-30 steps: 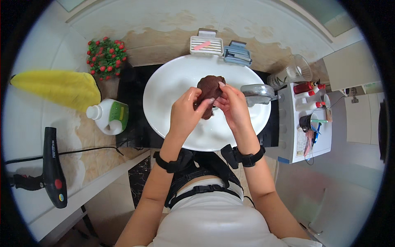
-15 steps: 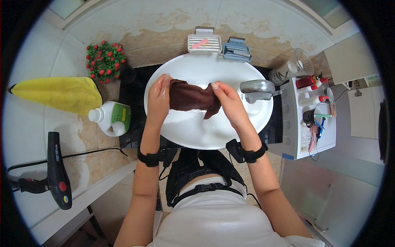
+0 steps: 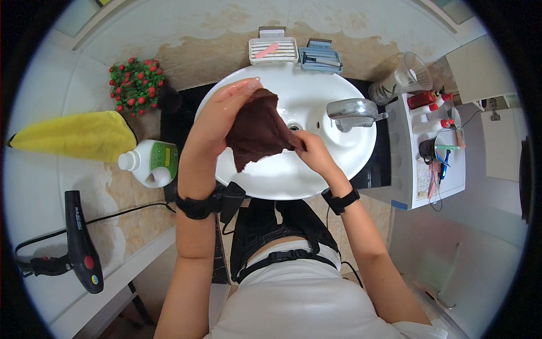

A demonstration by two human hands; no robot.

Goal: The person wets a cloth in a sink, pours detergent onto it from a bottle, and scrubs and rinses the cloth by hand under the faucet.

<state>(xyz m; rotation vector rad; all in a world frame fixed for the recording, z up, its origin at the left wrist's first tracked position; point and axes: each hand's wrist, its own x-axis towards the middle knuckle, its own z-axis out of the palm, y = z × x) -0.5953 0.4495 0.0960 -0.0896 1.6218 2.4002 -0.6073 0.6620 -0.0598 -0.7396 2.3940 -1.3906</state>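
Note:
A dark brown cloth (image 3: pixel 261 133) is held over the white oval washbasin (image 3: pixel 276 183), stretched between my two hands. My left hand (image 3: pixel 223 107) grips its upper left side; the fingers reach along the top edge and the cloth partly covers the palm. At the lower right, my right hand (image 3: pixel 316 152) is closed round a gathered corner, bunching the fabric to a point. The chrome faucet (image 3: pixel 351 110) stands to the right of the cloth, touched by neither hand. Part of the drain (image 3: pixel 294 127) shows beside the cloth's right edge.
Two soap dishes (image 3: pixel 273 52) sit behind the basin. At left are a white detergent bottle (image 3: pixel 151 163), a yellow cloth (image 3: pixel 76 134), a red-flowered plant (image 3: pixel 135 85) and a black hair dryer (image 3: pixel 82 243). A clear pitcher (image 3: pixel 403 79) and a cabinet (image 3: pixel 420 186) with bottles stand at right.
My left hand has turned and risen with its side of the cloth. My right hand has moved down and gathered its corner, so the cloth hangs more slanted.

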